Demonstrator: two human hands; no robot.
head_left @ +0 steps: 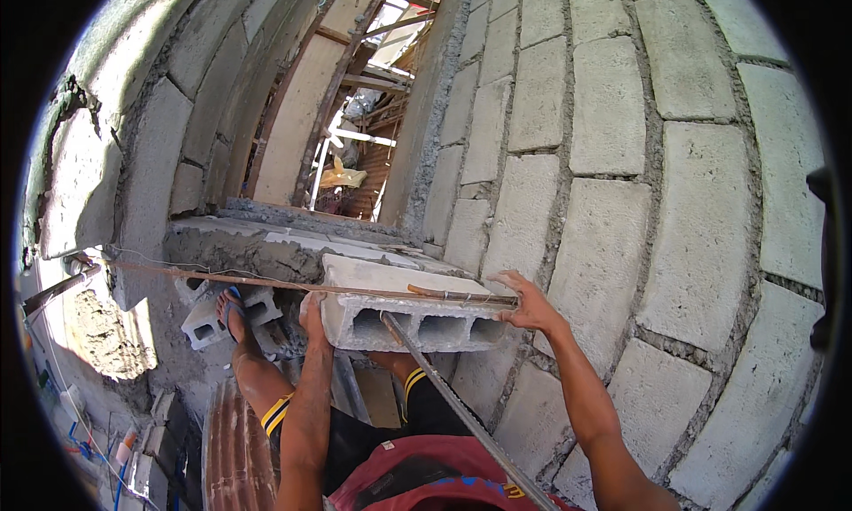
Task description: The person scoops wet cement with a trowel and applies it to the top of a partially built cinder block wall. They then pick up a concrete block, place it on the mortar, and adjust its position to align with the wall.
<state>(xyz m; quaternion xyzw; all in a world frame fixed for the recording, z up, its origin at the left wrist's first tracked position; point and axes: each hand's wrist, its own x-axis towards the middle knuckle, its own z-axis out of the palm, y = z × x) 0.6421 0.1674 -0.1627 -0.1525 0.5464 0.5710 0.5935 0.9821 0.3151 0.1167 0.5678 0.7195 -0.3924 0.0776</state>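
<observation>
A grey concrete hollow block (404, 279) is held between my hands, its open cells facing me. My left hand (313, 318) presses on its left end. My right hand (527, 302) wraps the right end, where the tip of a rusty horizontal bar (240, 281) also lies close to my fingers; whether I touch the bar is hidden. That bar runs along the block's front upper edge. A long steel rod (444, 391) slants up from the lower edge and goes into the block's left cell. Behind the block lies a mortar-topped course (266, 252).
A tall block wall (612, 231) rises at the right, and another stands at the left. Past the low course is an opening with timber posts (306, 112). My foot rests on another hollow block (206, 323). Rusty corrugated sheet (240, 449) lies below. Thin wire hangs at the left.
</observation>
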